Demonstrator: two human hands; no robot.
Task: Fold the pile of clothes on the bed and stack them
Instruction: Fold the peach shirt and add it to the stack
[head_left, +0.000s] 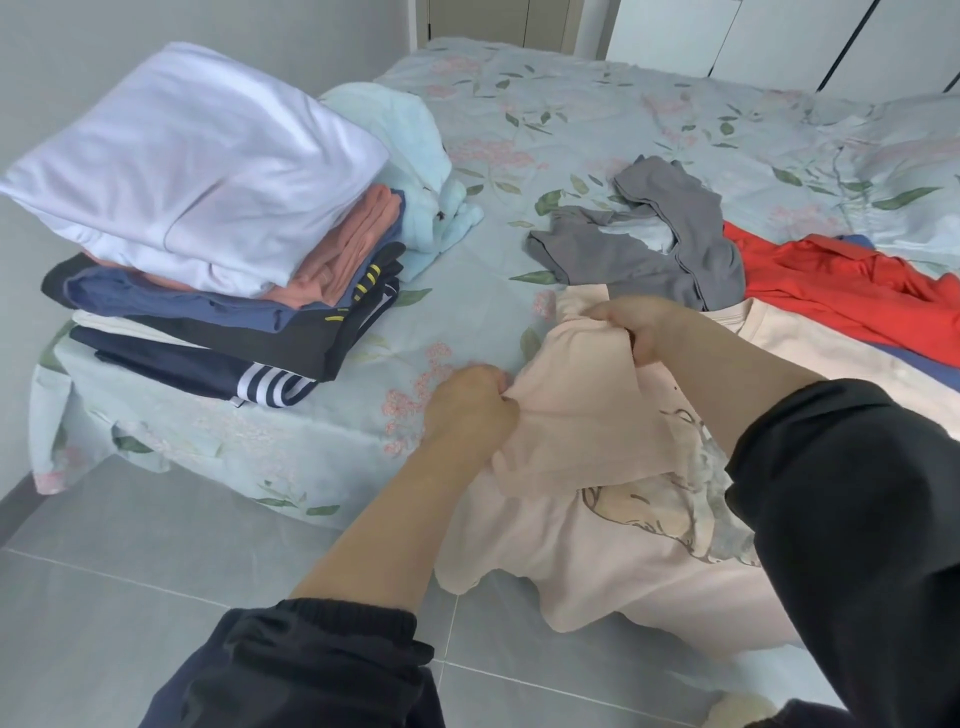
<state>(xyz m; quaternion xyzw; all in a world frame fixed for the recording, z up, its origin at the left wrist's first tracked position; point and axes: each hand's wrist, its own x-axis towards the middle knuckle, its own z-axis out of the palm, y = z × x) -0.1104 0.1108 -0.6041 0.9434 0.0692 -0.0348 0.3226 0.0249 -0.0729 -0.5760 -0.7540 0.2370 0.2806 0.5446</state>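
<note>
1. Left hand (470, 410): my fingers are curled and grip a fold of the pale pink cotton T-shirt with a line-drawn print (571, 561) at its left edge.

2. Right hand (639, 330): thumb and fingers are closed on a raised bunch of the same fabric, further from me than the left hand. Between my two hands, a flap of the T-shirt is lifted off the rest of it.

3. The T-shirt lies at the near edge of the bed, on the pale blue floral bed sheet (571, 104). Its lower part hangs over the edge above the grey tiled floor (130, 571).

4. The stack of folded clothes (218, 332) sits on the bed's left corner, well apart from the T-shirt. A white folded garment (208, 171) lies on top, tilted. A navy garment with white stripes (270, 387) is at the bottom.

5. A light blue fluffy garment (410, 150) rests just behind the stack, touching it.

6. Unfolded items lie beyond my right hand: a crumpled grey garment (639, 254), and to its right a loose red garment (841, 286).

7. Both my forearms are bare, with black sleeves (311, 670) pushed up.
</note>
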